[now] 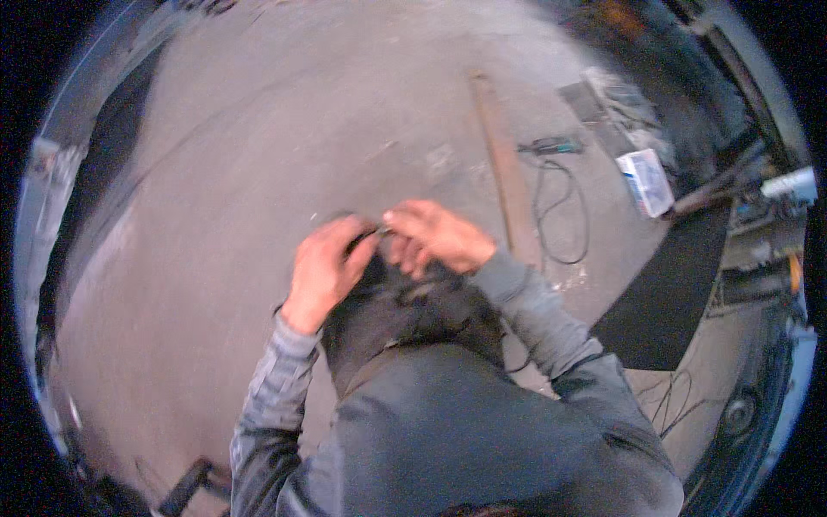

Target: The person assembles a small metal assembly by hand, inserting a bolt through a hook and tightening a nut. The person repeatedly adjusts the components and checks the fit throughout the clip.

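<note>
Both hands are close together in front of my dark trousers [413,319], level with my lap. My left hand [327,267] is curled, its thumb and fingers closing around something dark that I cannot make out. Just to its right, my right hand [444,239] has its thumb and index finger pinched near the left fingertips, with the other fingers folded under. A tiny item may sit between the two hands, but blur hides what it is. Grey sleeves cover both forearms.
A long brown bar [501,164] lies on the concrete floor [258,164] to my right. Beyond it are a green and black corded tool [556,146], a white and blue box [646,183] and a dark mat [668,297]. Loose cables [668,401] trail at the lower right.
</note>
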### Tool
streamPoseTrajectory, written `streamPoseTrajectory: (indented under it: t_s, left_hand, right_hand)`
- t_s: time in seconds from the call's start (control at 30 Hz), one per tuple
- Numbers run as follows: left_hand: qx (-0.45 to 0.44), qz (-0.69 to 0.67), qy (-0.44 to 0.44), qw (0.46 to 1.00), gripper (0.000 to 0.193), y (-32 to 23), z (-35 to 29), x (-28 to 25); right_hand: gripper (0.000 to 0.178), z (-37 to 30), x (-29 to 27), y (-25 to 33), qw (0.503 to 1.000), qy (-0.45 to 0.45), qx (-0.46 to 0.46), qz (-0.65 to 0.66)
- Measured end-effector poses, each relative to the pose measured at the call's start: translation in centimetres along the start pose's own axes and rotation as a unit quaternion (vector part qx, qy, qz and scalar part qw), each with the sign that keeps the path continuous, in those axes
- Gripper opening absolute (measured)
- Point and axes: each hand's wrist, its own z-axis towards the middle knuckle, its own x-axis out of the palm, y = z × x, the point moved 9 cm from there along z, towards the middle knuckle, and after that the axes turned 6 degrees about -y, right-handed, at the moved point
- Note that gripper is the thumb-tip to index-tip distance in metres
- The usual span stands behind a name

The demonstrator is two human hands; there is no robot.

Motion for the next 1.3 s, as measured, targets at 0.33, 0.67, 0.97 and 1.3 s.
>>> streamPoseTrajectory:
  t_s: [0.33,0.67,0.97,1.3]
  left_hand:
    - [-0.075,-0.023,0.039,0.996,0.019,1.1,-0.1,-0.7]
    - [-0.053,-0.013,0.038,0.998,0.019,1.4,0.3,-0.6]
    - [-0.037,-0.005,0.034,0.999,0.018,1.2,0.3,-0.3]
    - [-0.053,-0.029,0.006,0.998,0.02,0.6,0.5,-0.9]
  right_hand:
    - [0.014,-0.2,0.4,4.1,0.948,0.004,-0.308,-0.086]
    - [0.029,0.9,0.4,2.3,0.982,0.004,-0.155,-0.109]
    - [0.025,0.9,-0.4,1.3,0.998,0.025,-0.063,0.011]
    - [0.025,0.0,-1.0,2.2,0.991,-0.024,-0.12,0.059]
